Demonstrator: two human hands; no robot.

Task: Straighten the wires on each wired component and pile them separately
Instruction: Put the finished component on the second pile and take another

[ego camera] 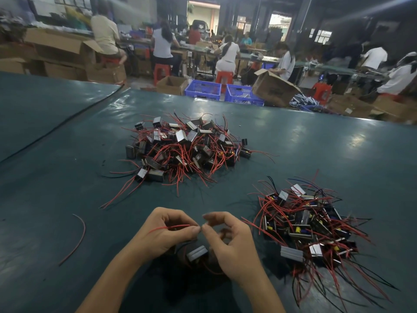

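Observation:
A small grey-and-black wired component (pixel 197 253) sits low between my wrists. Its thin red wire (pixel 173 227) runs up and is pinched by my left hand (pixel 165 231) between thumb and fingers. My right hand (pixel 228 241) meets it fingertip to fingertip, thumb and forefinger pinching the same wire; the other fingers are blurred. A tangled pile of components (pixel 185 147) with red wires lies at the table's middle. A second pile of components (pixel 309 224) lies to the right of my right hand.
A loose red wire (pixel 77 238) lies on the green table (pixel 56 177) to the left. A black cable (pixel 56 127) crosses the far left. Beyond the far edge stand blue crates (pixel 203 90), cardboard boxes and seated people at benches.

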